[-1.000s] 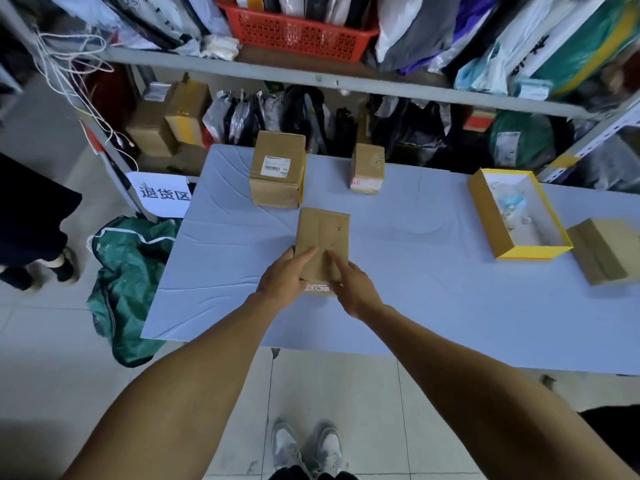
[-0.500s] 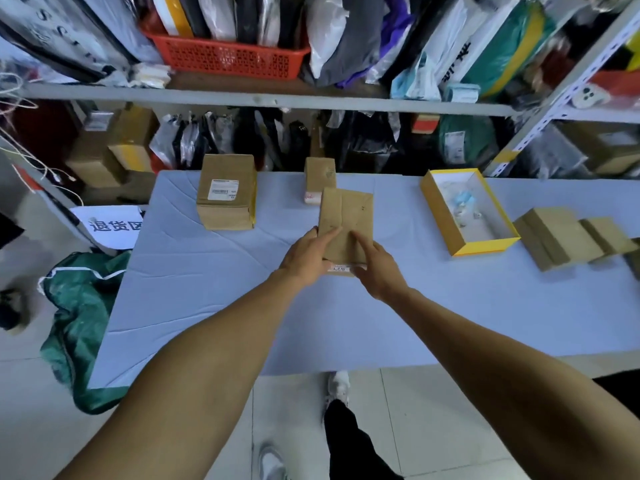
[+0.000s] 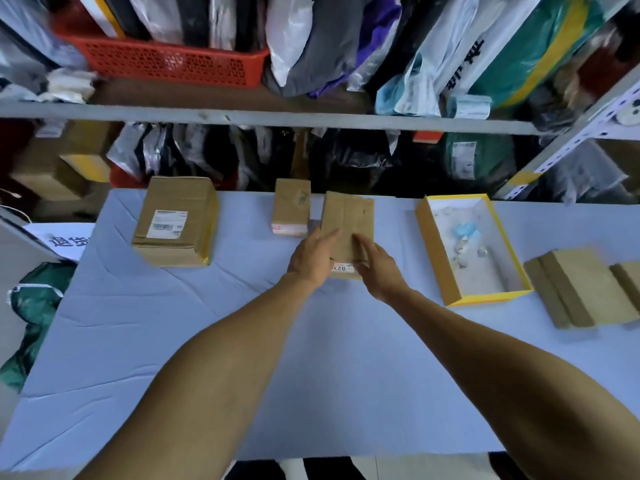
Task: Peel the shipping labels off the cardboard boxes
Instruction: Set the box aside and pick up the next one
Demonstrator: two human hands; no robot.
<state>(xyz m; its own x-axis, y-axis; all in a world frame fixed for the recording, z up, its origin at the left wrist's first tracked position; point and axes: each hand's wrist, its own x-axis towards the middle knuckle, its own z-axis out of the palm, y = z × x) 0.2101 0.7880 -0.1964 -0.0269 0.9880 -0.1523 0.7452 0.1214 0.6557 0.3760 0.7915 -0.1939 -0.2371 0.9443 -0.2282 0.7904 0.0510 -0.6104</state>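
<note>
Blue-clothed table (image 3: 207, 341) below crammed shelves (image 3: 311, 117)

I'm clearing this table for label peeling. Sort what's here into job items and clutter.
For the job:
held box with label, gripped by left hand and right hand
big labelled box
small labelled box

Lying about:
yellow tray
plain cardboard boxes
red basket

Light is even, diffuse, from overhead; no hard glare. Table cloth (image 3: 145, 341) reads pale blue-white, w/ only soft shadows in its creases and under the forearms. Lower shelf (image 3: 263, 119) bay is dim, contents muddy. Motion blur smears upper shelf bags and the far edges. Wide-angle distortion bends the shelf line and stretches arms toward the bottom corners.
</note>
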